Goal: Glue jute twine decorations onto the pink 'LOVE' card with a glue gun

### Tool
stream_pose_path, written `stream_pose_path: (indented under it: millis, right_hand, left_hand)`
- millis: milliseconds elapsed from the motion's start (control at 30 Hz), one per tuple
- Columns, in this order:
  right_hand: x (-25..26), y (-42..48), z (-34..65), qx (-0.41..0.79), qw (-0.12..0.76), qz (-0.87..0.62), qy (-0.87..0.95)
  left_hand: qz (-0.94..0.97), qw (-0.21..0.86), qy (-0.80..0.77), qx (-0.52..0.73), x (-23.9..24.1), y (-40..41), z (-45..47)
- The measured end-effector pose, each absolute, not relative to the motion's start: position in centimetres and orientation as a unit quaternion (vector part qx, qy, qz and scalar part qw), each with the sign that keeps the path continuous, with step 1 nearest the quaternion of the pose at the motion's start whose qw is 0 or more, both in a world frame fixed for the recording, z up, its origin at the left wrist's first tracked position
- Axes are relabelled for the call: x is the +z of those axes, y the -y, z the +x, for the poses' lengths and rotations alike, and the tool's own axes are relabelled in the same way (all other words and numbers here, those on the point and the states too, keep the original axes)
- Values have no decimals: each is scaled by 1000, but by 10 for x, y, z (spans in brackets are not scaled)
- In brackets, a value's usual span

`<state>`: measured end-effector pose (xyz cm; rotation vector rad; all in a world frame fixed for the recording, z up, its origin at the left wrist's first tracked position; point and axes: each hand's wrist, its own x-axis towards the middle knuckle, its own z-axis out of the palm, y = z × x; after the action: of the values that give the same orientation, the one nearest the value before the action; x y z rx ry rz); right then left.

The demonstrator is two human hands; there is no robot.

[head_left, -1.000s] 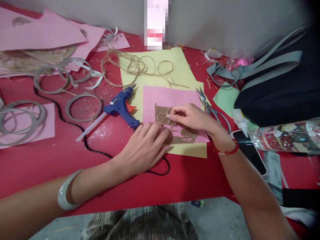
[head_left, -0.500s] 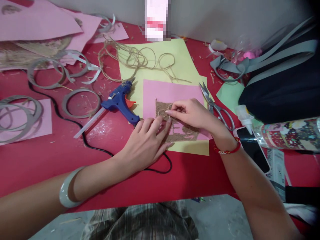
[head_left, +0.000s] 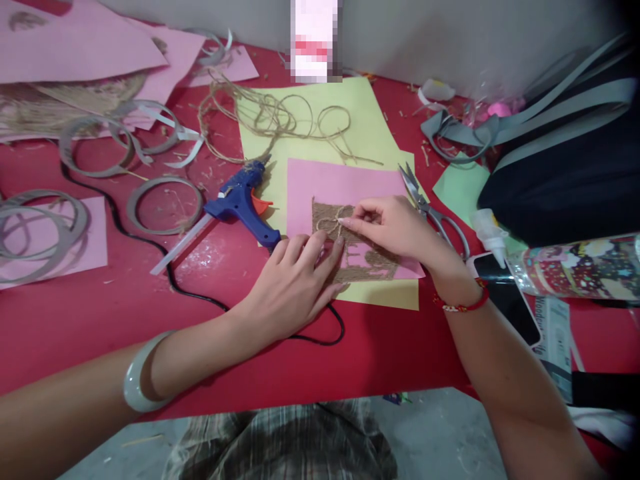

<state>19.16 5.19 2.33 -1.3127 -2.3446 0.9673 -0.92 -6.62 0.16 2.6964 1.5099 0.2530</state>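
A brown panel of glued twine [head_left: 370, 272] lies on a pink sheet of paper [head_left: 310, 177], with pink gaps showing through it. On the panel's upper part sits a small twine bow [head_left: 327, 225]. My right hand [head_left: 393, 227] pinches the bow between thumb and index finger from the right. My left hand [head_left: 295, 280] lies with its fingers stretched over the panel's left and lower edge, fingertips close to the bow. Beyond my left hand a blue hot glue gun [head_left: 243, 203] rests on its side, a clear glue stick [head_left: 180, 245] poking out behind.
Scissors [head_left: 434, 213] lie open right of the pink sheet. Loose twine [head_left: 280, 120] coils over yellow paper [head_left: 360, 100]. Several grey tape rings [head_left: 165, 207] sit left. A black cord [head_left: 195, 295] crosses the red table. A glue bottle [head_left: 489, 235] and phone [head_left: 515, 307] are right.
My right hand has shifted slightly right, and more of the bow's loops now shows. My left hand stays nearly in place.
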Motion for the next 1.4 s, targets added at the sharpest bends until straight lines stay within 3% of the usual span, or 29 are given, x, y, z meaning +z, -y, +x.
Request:
stream_pose_path:
  millis: [1400]
  right_hand:
    - [18, -53, 195, 305, 141, -462, 821]
  left_hand:
    - [869, 2, -488, 78, 2, 67, -8]
